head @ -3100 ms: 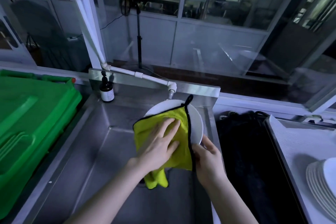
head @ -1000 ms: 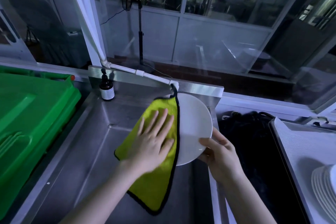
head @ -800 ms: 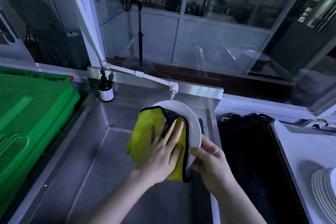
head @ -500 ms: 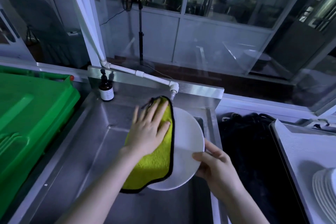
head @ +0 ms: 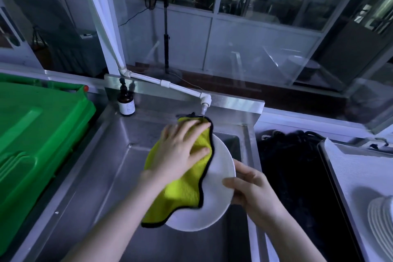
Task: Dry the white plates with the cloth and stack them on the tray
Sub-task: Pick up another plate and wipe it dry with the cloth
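A white plate (head: 214, 200) is held tilted over the steel sink (head: 89, 176). My right hand (head: 253, 191) grips its right rim, thumb on the face and fingers behind. My left hand (head: 180, 151) lies flat with spread fingers on a yellow cloth with black trim (head: 180, 193), pressing it against the plate's upper left part. The cloth hangs down past the plate's lower left edge. A stack of white plates (head: 380, 217) stands on the white-lined tray (head: 361, 168) at the far right.
A white pipe tap (head: 204, 102) ends just above the cloth. A dark pump bottle (head: 126, 102) stands at the sink's back left corner. A green plastic crate (head: 32, 134) fills the left side. A dark cloth-like mass (head: 291, 168) lies between sink and tray.
My left hand has kept sweeping the cloth over the plate, from the middle up toward its top edge. My right hand has kept its grip on the rim, and the plate has tilted slightly.
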{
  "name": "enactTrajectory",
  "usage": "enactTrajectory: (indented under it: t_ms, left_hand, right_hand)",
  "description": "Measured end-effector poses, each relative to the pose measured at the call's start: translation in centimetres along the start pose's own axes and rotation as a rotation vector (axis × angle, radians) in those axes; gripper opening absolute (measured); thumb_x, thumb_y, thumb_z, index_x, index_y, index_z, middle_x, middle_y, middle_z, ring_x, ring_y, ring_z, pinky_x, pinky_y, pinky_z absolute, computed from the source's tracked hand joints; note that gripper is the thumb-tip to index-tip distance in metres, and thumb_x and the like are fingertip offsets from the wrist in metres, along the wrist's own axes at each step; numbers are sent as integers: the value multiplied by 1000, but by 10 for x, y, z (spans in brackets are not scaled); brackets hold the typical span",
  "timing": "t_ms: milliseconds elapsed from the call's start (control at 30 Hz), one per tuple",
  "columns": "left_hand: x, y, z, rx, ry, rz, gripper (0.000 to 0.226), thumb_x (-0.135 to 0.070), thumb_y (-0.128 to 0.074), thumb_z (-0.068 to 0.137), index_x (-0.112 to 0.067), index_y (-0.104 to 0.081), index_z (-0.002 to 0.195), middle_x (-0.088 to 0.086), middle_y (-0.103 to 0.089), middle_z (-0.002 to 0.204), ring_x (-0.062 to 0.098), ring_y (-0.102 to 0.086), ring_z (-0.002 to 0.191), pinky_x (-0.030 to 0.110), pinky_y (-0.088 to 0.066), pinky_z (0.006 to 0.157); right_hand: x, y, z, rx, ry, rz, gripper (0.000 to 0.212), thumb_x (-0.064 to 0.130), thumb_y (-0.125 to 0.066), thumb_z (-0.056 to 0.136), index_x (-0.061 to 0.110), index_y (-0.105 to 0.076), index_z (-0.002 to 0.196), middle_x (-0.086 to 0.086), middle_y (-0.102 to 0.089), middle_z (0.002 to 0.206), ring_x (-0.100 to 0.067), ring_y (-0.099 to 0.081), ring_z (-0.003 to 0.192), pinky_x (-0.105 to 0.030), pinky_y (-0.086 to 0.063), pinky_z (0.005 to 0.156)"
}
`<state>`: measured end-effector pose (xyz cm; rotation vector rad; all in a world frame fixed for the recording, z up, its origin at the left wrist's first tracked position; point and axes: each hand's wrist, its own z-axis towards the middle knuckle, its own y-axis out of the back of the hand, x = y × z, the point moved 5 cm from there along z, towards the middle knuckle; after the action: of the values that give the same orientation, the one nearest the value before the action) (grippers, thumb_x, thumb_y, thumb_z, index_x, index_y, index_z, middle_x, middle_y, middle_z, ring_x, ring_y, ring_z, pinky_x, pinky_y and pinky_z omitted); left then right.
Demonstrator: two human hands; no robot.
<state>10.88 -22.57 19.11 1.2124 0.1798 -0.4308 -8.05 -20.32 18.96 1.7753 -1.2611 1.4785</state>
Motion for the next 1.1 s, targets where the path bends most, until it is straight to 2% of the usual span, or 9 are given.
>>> enactTrajectory:
  t_ms: [167,333,400,467,567,700,800,900,1100]
  left_hand:
    - [34,15,-5,54,291,-429,52,-62,-69,77,-24,-63,112,-12,-70,93,0,-65,78,27,-53,78]
    - [31,19,-18,-85,344,-597,42,-32,-75,78,2,-68,101,-13,-70,79,-14,-52,72,8,-38,68]
    - [30,20,-18,-94,370,-588,44,-21,-75,82,5,-65,116,-28,-62,86,-22,-50,80,-4,-35,72]
    - [28,20,-16,-63,335,-541,55,-23,-75,83,2,-59,129,-12,-65,117,-18,-50,99,-10,-28,76]
    - [21,25,-12,28,257,-530,62,-33,-76,79,-4,-59,132,-4,-60,130,-15,-55,101,-9,-31,74]
    - [23,21,-15,23,300,-597,75,-41,-75,78,-5,-52,139,6,-53,142,5,-43,128,-2,-29,87]
    - [29,19,-27,-157,404,-774,56,-53,-74,80,-5,-67,109,12,-73,104,15,-65,96,33,-47,81]
    - [32,20,-36,-272,505,-885,20,-30,-70,88,-14,-68,101,-2,-75,91,12,-68,85,34,-51,80]
    - [11,31,-3,63,238,-647,26,-44,-81,75,-26,-73,92,-9,-74,86,10,-68,82,35,-51,75]
  right_hand:
    - [22,12,4,2,47,-210,47,-11,-61,86,23,-73,118,-15,-76,99,-27,-74,86,-39,-61,67]
    - [32,12,11,-68,119,-349,20,25,-59,95,22,-75,107,1,-78,88,-14,-73,84,-26,-56,70]
    - [33,10,16,-185,185,-463,27,35,-56,98,19,-74,86,12,-67,68,-2,-59,64,-18,-44,60]
    - [36,6,21,-259,292,-608,42,42,-54,99,8,-63,76,11,-48,59,-3,-42,58,-24,-33,55]
    - [49,-5,28,-236,404,-828,42,31,-55,99,6,-42,68,8,-36,54,-6,-34,54,-22,-26,51]
    - [65,-10,36,-172,442,-1000,35,29,-54,101,5,-57,76,-4,-52,60,-11,-42,57,-27,-34,57]
    - [67,7,33,-331,453,-800,34,30,-56,100,12,-59,71,7,-49,59,-7,-40,57,-22,-32,55]
    - [55,26,28,-480,409,-462,44,39,-54,101,-1,-58,81,0,-47,67,-11,-40,64,-31,-31,59]
    - [64,-12,25,-169,476,-876,46,34,-56,100,17,-41,60,10,-37,52,-3,-35,52,-16,-27,51]
